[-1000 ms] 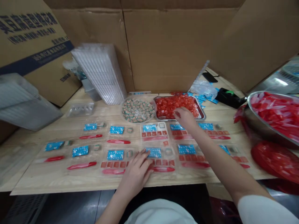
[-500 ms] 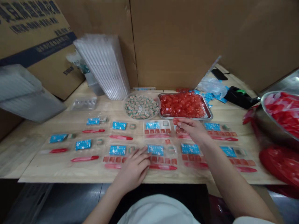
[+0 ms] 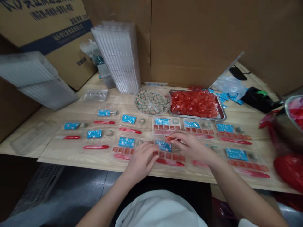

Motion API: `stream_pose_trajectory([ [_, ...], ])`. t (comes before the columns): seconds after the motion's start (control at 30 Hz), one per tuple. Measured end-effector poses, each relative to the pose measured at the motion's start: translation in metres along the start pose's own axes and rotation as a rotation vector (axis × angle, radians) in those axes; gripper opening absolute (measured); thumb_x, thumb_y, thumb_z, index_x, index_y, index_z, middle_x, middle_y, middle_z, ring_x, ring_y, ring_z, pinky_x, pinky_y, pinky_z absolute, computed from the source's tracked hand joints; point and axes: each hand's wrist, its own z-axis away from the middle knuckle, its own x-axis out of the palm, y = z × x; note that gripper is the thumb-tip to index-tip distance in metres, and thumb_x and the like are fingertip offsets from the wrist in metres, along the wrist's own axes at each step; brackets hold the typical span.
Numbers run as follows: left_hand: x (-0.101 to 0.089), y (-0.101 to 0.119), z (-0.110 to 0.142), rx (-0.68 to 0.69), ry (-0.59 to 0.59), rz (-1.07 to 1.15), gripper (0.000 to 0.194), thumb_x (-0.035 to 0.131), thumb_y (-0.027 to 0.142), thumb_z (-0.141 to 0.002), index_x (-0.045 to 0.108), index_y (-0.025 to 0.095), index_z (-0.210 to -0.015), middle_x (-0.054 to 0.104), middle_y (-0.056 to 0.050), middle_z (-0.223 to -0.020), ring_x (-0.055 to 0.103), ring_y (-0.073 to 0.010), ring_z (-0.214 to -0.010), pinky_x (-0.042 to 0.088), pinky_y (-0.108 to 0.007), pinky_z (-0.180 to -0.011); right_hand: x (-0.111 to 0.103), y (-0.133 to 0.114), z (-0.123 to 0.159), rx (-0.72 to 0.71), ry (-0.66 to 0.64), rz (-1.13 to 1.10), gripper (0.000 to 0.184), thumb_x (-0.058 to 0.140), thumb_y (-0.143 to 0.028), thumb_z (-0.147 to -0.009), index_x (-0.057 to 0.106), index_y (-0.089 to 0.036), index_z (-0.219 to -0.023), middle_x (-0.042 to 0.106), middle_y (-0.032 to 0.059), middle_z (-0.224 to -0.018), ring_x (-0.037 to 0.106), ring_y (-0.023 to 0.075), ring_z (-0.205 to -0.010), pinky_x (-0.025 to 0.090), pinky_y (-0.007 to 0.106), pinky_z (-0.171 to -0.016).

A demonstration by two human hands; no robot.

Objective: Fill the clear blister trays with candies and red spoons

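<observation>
My right hand (image 3: pixel 189 143) pinches a small red square piece (image 3: pixel 168 138), which looks like a wrapped candy, above a clear plastic tray. In that tray lie a blue packet with white marks (image 3: pixel 163 145), a row of red squares (image 3: pixel 168 155) and a red pen-shaped item (image 3: pixel 171 162). My left hand (image 3: pixel 143 157) rests over the left part of this tray, fingers bent and thumb apart, with nothing visible in it. Left of it, a blue packet (image 3: pixel 126 142) lies in a neighbouring tray, partly covered by that hand.
Behind the trays stand a round dish of small green-and-tan pieces (image 3: pixel 152 102) and a metal tray of red pieces (image 3: pixel 222 114). Stacked clear trays (image 3: pixel 120 56) lean at the back. A black tape dispenser (image 3: pixel 258 99) and a metal bowl (image 3: pixel 288 123) are at the right.
My right hand has moved left and nearer with a red piece, from the back row to the front tray by my left hand. The view has shifted, showing more table at left.
</observation>
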Motion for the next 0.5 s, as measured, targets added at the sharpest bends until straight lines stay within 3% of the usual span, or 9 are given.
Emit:
stream_pose_trajectory([
  [0.1, 0.013, 0.008, -0.012, -0.24, 0.203, 0.327, 0.015, 0.053, 0.026, -0.087, 0.059, 0.019, -0.099, 0.067, -0.006, -0.096, 0.063, -0.0178, -0.089, 0.05, -0.032, -0.081, 0.005, -0.01, 0.007, 0.084, 0.037, -0.111, 0.018, 0.045, -0.029, -0.092, 0.061, -0.022, -0.097, 0.064, 0.0039, -0.095, 0.059, 0.0166, -0.089, 0.047, 0.029, -0.079],
  [0.2, 0.024, 0.015, -0.023, -0.367, 0.229, 0.563, 0.012, 0.059, 0.028, -0.083, 0.062, 0.017, -0.088, 0.067, -0.004, -0.085, 0.063, -0.0152, -0.077, 0.052, -0.026, -0.071, 0.018, -0.016, 0.012, 0.11, 0.123, -0.08, 0.019, 0.042, -0.029, -0.093, 0.059, -0.021, -0.096, 0.063, 0.0056, -0.093, 0.057, 0.0187, -0.09, 0.045, 0.032, -0.079],
  [0.37, 0.032, 0.022, -0.028, -0.398, 0.256, 0.652, 0.015, 0.062, 0.031, -0.081, 0.065, 0.016, -0.083, 0.066, -0.004, -0.084, 0.062, -0.0152, -0.078, 0.051, -0.026, -0.071, 0.033, -0.018, 0.021, 0.126, 0.219, -0.053, 0.023, 0.04, -0.029, -0.093, 0.061, -0.021, -0.089, 0.063, 0.0069, -0.087, 0.057, 0.0203, -0.084, 0.046, 0.036, -0.076],
  [0.5, 0.034, 0.024, -0.026, -0.349, 0.221, 0.598, 0.015, 0.058, 0.029, -0.084, 0.067, 0.017, -0.087, 0.065, -0.004, -0.087, 0.061, -0.016, -0.082, 0.05, -0.027, -0.073, 0.036, -0.01, 0.025, 0.274, 0.297, -0.326, 0.023, 0.05, -0.035, -0.087, 0.062, -0.023, -0.102, 0.067, 0.006, -0.097, 0.063, 0.0193, -0.086, 0.05, 0.034, -0.074],
])
